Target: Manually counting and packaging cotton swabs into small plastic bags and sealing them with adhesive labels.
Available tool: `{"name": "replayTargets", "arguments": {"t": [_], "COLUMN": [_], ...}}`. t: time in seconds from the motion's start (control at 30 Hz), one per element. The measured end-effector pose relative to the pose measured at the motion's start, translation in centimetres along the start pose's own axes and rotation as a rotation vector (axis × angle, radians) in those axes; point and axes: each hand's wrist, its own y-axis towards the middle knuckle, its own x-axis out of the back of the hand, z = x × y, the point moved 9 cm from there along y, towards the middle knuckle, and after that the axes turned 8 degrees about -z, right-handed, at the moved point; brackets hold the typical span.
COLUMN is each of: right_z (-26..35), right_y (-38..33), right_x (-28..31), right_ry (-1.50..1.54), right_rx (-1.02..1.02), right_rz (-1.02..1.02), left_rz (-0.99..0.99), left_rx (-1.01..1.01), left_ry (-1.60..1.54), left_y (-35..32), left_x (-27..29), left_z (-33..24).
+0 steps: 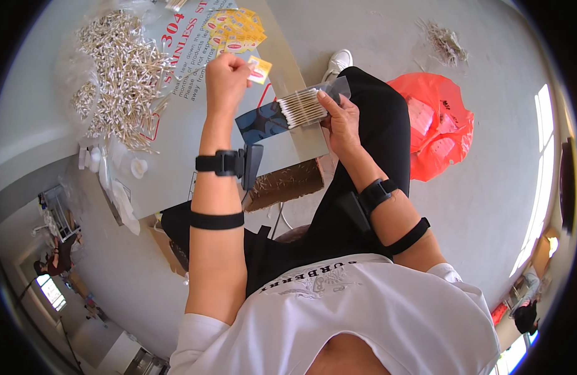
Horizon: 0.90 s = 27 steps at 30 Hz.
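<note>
My left hand [227, 84] is raised over the table and pinches a small yellow-and-white card [260, 69] between thumb and fingers. In my right hand [342, 122] is a clear plastic bag [338, 87] holding a row of cotton swabs [301, 107], with the thumb pressed on its near side. The bag is above the table's right edge, by my knee. A dark blue glossy sheet [261, 122] lies just left of the swabs. Beyond my left hand, a pile of yellow cards [235, 31] is spread on the table.
A large heap of loose cotton swabs [123, 69] covers the table's left part. Below the table edge stands a cardboard box [288, 184] with swabs inside. A red plastic bag [429, 119] rests on the floor at right, and more swabs [445, 44] lie beyond it.
</note>
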Motion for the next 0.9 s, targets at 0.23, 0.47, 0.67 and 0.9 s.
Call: {"name": "replayTargets", "arguments": {"t": [0.23,0.47,0.67,0.9], "right_z": [-0.4,0.3,0.3,0.3], "right_y": [0.1,-0.8,-0.7,-0.7], "right_x": [0.4,-0.5,-0.2,-0.5], "right_ry": [-0.056,-0.019,0.007,0.01], "right_rx": [-0.022,-0.036,-0.049,-0.032], "right_rz": [-0.015,-0.028,-0.044,-0.037], "left_rz": [0.074,0.044,0.148,0.1], "left_rx": [-0.079,-0.1,-0.136,-0.391], "left_ry": [0.224,0.33,0.283,0.348], "left_y": [-7.0,-7.8,-7.9,-8.1], "left_x": [-1.8,-2.5,-4.8,-4.9], "left_z": [1.3,0.1,-0.4,-1.8]}}
